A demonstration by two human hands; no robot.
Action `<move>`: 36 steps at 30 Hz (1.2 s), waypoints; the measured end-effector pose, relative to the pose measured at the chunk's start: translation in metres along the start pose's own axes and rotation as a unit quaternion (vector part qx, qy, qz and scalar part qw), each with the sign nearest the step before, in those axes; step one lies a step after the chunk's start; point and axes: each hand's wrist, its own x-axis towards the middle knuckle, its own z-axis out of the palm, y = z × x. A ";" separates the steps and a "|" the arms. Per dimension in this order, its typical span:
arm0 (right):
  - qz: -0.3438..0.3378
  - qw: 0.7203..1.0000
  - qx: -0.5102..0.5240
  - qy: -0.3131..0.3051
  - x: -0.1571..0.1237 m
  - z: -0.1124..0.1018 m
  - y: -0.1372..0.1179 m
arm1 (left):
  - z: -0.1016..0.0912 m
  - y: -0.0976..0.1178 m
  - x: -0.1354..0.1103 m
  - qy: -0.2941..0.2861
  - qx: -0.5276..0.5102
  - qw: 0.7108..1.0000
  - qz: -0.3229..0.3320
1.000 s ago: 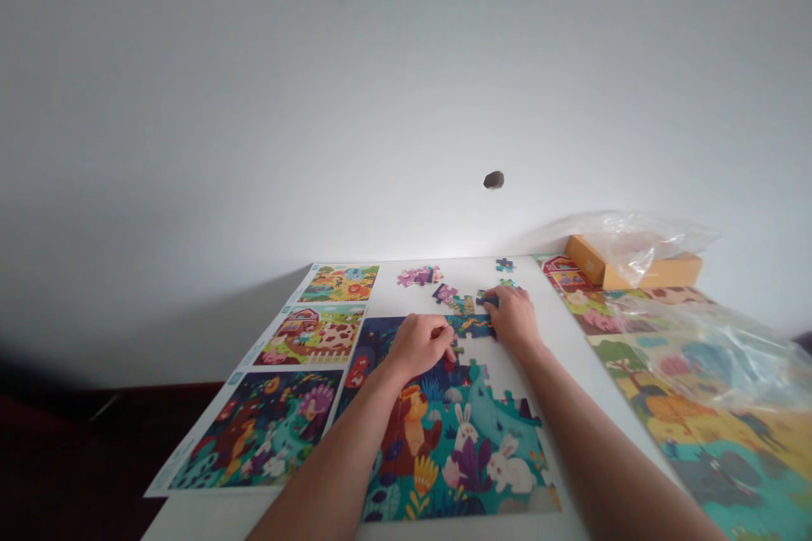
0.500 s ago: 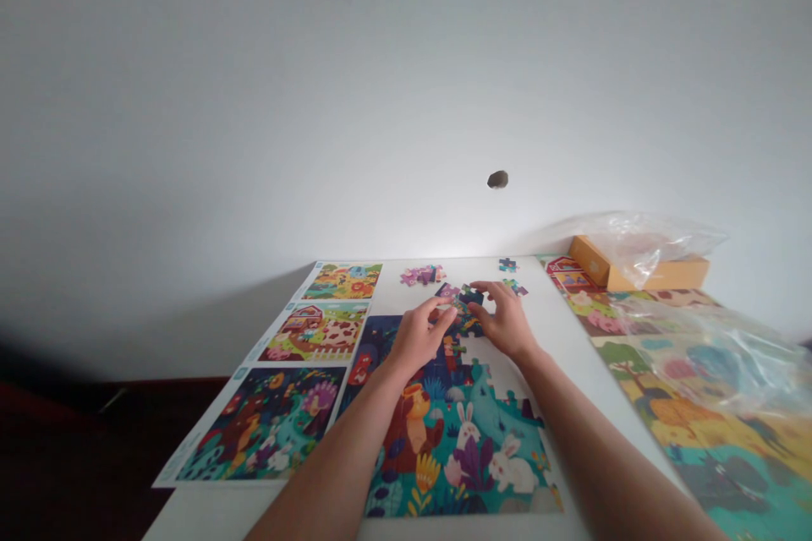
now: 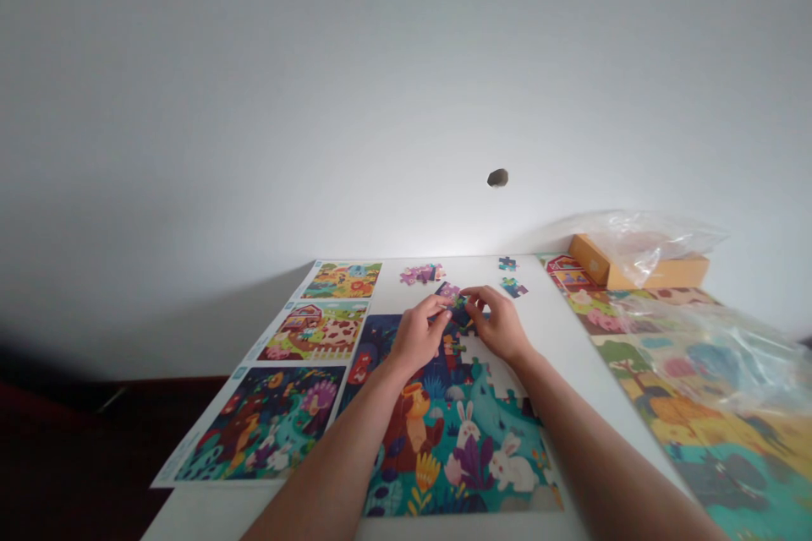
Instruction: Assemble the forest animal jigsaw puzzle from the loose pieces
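Observation:
A partly assembled jigsaw puzzle (image 3: 457, 448) with rabbits, plants and a brown animal lies in front of me, its upper right part open with a stepped edge. Above its top edge, my left hand (image 3: 419, 334) pinches a small joined group of puzzle pieces (image 3: 452, 294), dark blue with purple. My right hand (image 3: 498, 325) comes in from the other side, thumb and fingertips closed on the right side of the same dark pieces. The fingers cover part of them, so the exact joint between the pieces is hidden.
Loose pink pieces (image 3: 422, 274) lie at the back, with a piece (image 3: 507, 264) and another piece (image 3: 513, 286) farther right. A picture sheet (image 3: 254, 364) is on the left. At right are an orange box (image 3: 656, 275), clear plastic bags (image 3: 729, 363) and another puzzle (image 3: 672, 406).
My right hand has moved slightly left and down, bringing its dark piece against the pieces in my left hand. The left hand has hardly moved.

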 end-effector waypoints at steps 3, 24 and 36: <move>0.010 1.000 0.008 0.002 0.000 0.000 -0.001 | 0.000 -0.001 0.000 -0.002 -0.001 1.000 -0.002; 0.105 0.986 0.130 -0.005 -0.001 -0.001 -0.005 | 0.002 -0.004 0.002 0.049 -0.025 0.998 -0.008; 0.146 0.977 0.153 0.022 0.003 0.000 0.002 | 0.001 0.003 -0.001 -0.060 -0.050 0.997 -0.027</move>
